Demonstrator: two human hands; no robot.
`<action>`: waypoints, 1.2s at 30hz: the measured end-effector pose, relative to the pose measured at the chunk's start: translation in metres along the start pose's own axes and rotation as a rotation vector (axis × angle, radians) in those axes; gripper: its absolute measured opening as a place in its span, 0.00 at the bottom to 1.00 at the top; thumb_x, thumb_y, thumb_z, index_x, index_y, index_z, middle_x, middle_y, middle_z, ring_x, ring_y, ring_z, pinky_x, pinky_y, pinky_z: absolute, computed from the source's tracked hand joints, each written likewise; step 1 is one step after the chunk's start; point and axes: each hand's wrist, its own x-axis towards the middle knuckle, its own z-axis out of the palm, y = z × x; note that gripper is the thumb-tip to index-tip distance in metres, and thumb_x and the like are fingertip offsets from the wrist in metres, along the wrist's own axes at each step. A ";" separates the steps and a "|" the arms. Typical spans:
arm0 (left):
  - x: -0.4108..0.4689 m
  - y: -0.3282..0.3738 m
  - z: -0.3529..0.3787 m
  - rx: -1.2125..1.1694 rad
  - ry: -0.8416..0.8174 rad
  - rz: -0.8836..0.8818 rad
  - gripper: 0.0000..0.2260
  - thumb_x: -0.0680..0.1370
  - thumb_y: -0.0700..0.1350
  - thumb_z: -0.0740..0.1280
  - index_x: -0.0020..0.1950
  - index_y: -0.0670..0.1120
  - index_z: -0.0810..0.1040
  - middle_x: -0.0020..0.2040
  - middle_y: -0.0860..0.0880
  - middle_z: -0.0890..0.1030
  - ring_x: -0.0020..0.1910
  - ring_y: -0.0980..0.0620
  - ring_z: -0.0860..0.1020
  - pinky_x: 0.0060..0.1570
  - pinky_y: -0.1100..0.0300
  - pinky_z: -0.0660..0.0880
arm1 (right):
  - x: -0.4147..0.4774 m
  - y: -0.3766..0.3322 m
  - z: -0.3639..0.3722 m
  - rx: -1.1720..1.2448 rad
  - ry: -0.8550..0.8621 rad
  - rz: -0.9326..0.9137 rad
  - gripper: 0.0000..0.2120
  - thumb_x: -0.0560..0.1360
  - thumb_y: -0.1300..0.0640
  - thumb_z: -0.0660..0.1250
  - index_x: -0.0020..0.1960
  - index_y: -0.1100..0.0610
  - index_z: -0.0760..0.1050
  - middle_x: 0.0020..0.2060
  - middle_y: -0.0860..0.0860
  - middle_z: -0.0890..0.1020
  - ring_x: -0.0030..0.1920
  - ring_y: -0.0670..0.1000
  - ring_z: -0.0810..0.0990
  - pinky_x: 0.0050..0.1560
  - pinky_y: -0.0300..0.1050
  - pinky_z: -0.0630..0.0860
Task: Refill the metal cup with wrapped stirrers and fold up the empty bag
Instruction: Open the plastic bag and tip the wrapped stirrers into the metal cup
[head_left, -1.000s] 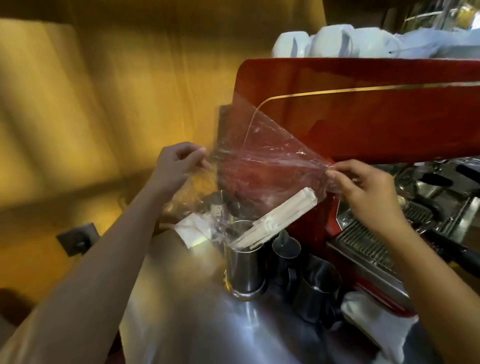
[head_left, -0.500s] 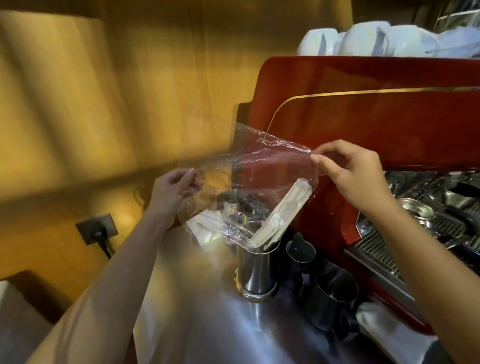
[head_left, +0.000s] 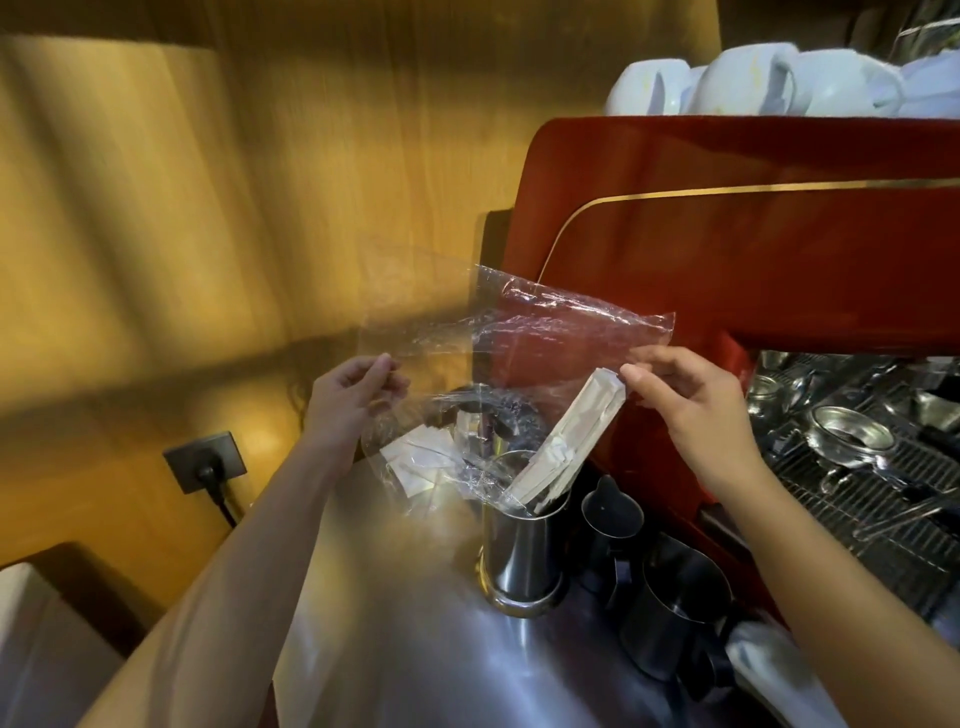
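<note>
We looked down from head height at a steel counter (head_left: 395, 649) beside a red espresso machine (head_left: 753, 249). We held a clear plastic bag (head_left: 519, 338) stretched in the air between our two hands, above a metal cup (head_left: 522, 561) standing upright on the counter. Our left hand (head_left: 350, 400) pinched the bag's left edge between thumb and fingers. Our right hand (head_left: 685, 400) pinched its right edge, thumb and forefinger closed on the film just beside the top of the stirrers. A bundle of white paper-wrapped stirrers (head_left: 566, 441) leaned at a slant, its lower end down inside the cup and its upper end rising toward our right hand; the bag's crumpled lower corner draped at the cup's rim. Whether anything remained inside the bag, we could not tell. Just right of the cup stood two dark metal pitchers (head_left: 670, 597). White paper packets (head_left: 415, 460) lay on the counter behind the bag, seen through it. White ceramic cups (head_left: 753, 78) sat upside down on top of the machine, and a wall socket (head_left: 205, 461) with a plug showed on the wooden wall at left.
</note>
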 end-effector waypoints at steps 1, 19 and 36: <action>-0.001 0.000 0.000 0.001 -0.008 -0.003 0.08 0.75 0.51 0.66 0.41 0.49 0.81 0.36 0.52 0.84 0.37 0.56 0.81 0.36 0.65 0.76 | 0.001 0.001 0.000 -0.001 0.011 0.009 0.08 0.70 0.52 0.70 0.50 0.49 0.80 0.45 0.47 0.83 0.47 0.47 0.81 0.49 0.49 0.78; -0.027 -0.030 -0.018 -0.090 0.034 -0.169 0.11 0.69 0.55 0.70 0.43 0.48 0.84 0.42 0.48 0.85 0.44 0.48 0.81 0.49 0.51 0.75 | 0.037 -0.012 0.020 -0.095 -0.060 -0.057 0.06 0.70 0.55 0.71 0.45 0.56 0.81 0.38 0.51 0.83 0.39 0.50 0.79 0.44 0.49 0.76; -0.048 -0.041 -0.028 -0.210 0.055 -0.231 0.16 0.69 0.52 0.70 0.52 0.44 0.81 0.48 0.46 0.84 0.50 0.47 0.79 0.55 0.51 0.72 | 0.064 -0.036 0.043 -0.091 -0.164 -0.183 0.05 0.69 0.53 0.72 0.41 0.54 0.80 0.34 0.54 0.80 0.34 0.47 0.74 0.37 0.43 0.71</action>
